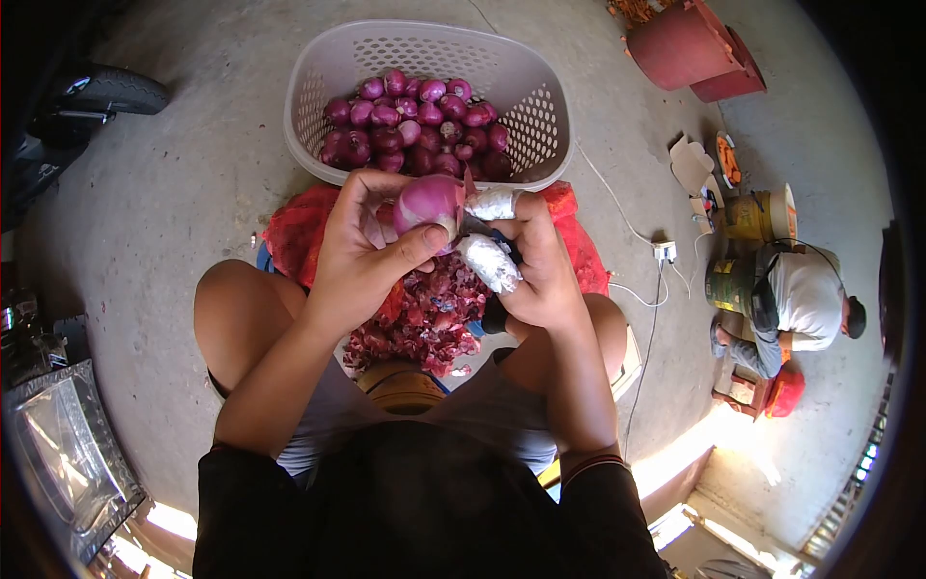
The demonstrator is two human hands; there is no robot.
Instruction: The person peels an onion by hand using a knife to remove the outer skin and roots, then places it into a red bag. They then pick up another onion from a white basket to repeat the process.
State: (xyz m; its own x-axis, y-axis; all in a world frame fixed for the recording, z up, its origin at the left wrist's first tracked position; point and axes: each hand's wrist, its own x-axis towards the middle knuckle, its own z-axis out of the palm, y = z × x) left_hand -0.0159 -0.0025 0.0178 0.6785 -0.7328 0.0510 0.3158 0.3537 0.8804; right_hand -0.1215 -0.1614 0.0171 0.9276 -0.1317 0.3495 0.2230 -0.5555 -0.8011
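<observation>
A red onion (429, 205) with part of its skin off sits in my left hand (359, 253), fingers behind it and thumb across its lower side. My right hand (542, 265) is closed against the onion's right side, its thumb and forefinger wrapped in a silvery-white covering. A flap of reddish skin stands up by the wrapped forefinger. Something dark shows between those fingers, but I cannot make out what it is. Below both hands lies a heap of onion skins (424, 323). Just beyond, peeled onions (415, 135) partly fill a grey plastic basket (304, 92).
Red mesh sacking (297, 232) lies under the basket's near side. To the right, a white cable runs to a power socket (665, 251). Another person (805, 299) bends over beside buckets (757, 214). Red tubs (680, 48) stand at the upper right, a tyre (116, 89) at the left.
</observation>
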